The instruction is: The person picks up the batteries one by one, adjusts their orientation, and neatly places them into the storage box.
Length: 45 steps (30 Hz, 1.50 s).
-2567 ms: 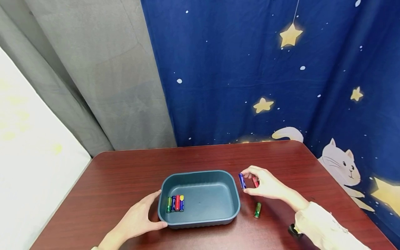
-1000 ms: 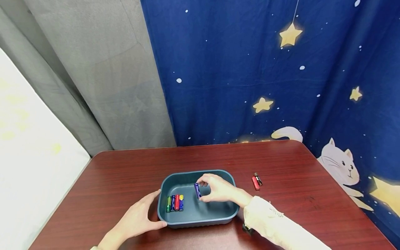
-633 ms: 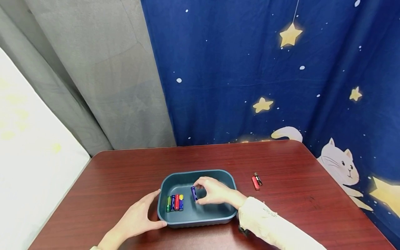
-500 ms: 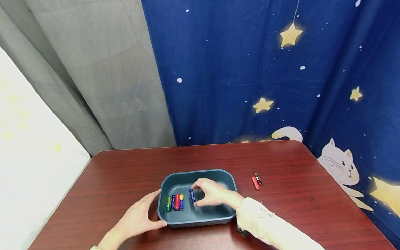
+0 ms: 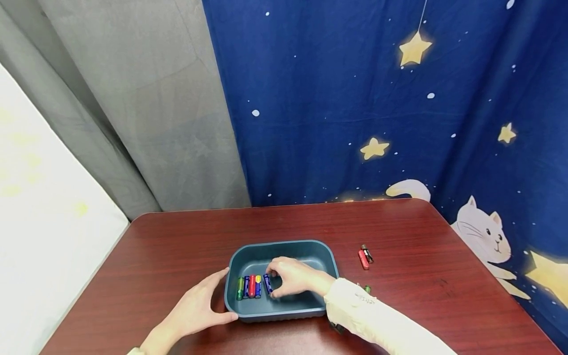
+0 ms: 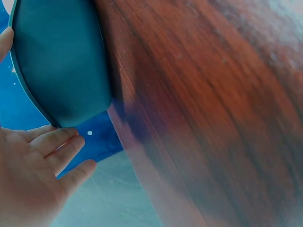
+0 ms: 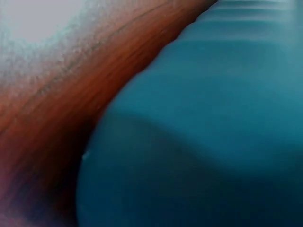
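Note:
In the head view my right hand (image 5: 293,277) reaches into a blue-green plastic box (image 5: 284,314) and pinches a blue battery (image 5: 267,284) between thumb and fingers. Just left of it, a green battery (image 5: 240,289), a blue one (image 5: 246,287), a red one (image 5: 252,286) and a blue-and-yellow one (image 5: 258,286) lie side by side. My left hand (image 5: 195,306) steadies the box's left end, thumb at the front corner, fingers along the side. The left wrist view has these fingers (image 6: 61,142) fairly straight against the box. Only the box's outer wall (image 7: 213,94) and table fill the right wrist view.
Right of the box on the brown table (image 5: 186,246), a red battery (image 5: 364,259) lies against a dark one (image 5: 368,253). A green battery (image 5: 367,289) peeks out behind the right sleeve (image 5: 377,315). Curtains hang behind the table.
My right hand has carried the blue battery from the table at the right into the box, then leftward and down beside the row. My left hand has stayed at the box's left end.

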### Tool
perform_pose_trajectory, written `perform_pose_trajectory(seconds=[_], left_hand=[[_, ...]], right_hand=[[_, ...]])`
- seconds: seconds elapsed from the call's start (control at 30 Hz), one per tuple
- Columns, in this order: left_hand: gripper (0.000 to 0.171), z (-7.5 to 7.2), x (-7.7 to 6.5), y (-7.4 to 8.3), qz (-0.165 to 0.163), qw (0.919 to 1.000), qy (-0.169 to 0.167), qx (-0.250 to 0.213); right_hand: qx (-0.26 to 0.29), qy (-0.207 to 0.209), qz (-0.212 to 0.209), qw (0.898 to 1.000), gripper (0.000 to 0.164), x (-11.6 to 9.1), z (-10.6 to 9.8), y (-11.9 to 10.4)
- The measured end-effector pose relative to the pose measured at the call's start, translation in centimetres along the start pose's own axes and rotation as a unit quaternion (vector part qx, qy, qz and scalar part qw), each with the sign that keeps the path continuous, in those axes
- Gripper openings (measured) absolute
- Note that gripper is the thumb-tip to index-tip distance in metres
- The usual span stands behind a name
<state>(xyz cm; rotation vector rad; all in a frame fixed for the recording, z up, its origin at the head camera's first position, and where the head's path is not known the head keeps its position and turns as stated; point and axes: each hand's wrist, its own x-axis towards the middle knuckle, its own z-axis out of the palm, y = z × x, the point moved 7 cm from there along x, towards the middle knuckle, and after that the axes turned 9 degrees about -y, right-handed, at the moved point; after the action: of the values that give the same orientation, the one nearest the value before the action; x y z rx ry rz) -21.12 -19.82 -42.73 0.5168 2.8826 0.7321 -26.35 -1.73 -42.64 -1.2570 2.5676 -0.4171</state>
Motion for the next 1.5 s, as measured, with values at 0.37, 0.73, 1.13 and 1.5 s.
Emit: perform_pose_trajectory(seconds=[0.37,0.73,1.13,1.5], left_hand=[[0.096,-0.1,0.0,0.2,0.005,1.0000,0.002,0.000],[0.096,-0.2,0.0,0.3,0.012,0.9999,0.006,-0.001],[0.097,0.0,-0.1,0.0,-0.002,1.0000,-0.002,-0.002],[0.097,-0.1,0.0,0.2,0.002,1.0000,0.005,0.003]], right_hand=[[-0.032,-0.018,0.021,0.999,0.039,1.2,0.5,0.0],[-0.072,-0.020,0.045,0.996,0.044,1.8,0.8,-0.2],[0.001,-0.003,0.028,1.000,0.047,1.1,-0.7,0.3],[0.072,-0.004,-0.014,0.997,0.050,-1.5,-3.1,0.8]])
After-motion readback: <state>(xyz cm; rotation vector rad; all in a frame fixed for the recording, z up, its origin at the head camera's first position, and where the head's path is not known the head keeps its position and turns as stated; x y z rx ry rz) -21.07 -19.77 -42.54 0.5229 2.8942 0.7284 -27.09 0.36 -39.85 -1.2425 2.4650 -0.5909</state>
